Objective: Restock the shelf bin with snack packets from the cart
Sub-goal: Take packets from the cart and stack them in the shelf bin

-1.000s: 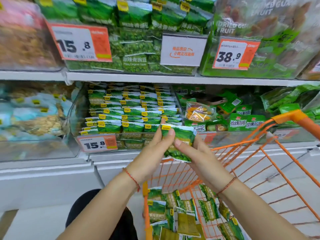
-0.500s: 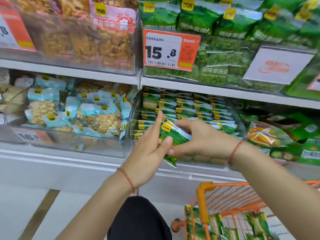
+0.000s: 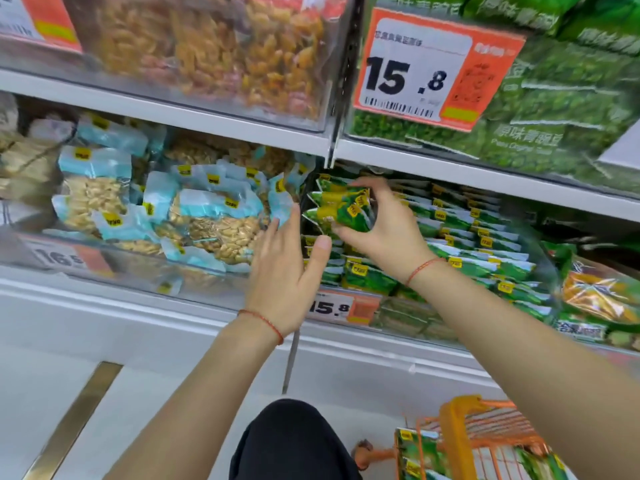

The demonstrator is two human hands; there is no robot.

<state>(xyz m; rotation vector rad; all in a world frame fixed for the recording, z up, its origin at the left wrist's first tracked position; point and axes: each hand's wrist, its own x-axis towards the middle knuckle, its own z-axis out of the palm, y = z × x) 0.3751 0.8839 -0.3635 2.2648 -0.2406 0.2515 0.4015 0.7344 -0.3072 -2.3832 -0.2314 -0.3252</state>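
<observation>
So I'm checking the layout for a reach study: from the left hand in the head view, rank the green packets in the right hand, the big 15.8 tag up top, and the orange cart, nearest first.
1. Green packets, just right of the left hand, held by the right hand.
2. 15.8 tag, upper right on the higher shelf.
3. Cart, bottom right by the floor.

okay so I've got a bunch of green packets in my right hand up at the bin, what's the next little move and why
Probably lower the right hand and set its green packets into the bin at the left end. They sit just above the stacked rows there, and the left hand is open alongside, free to steady them.
</observation>
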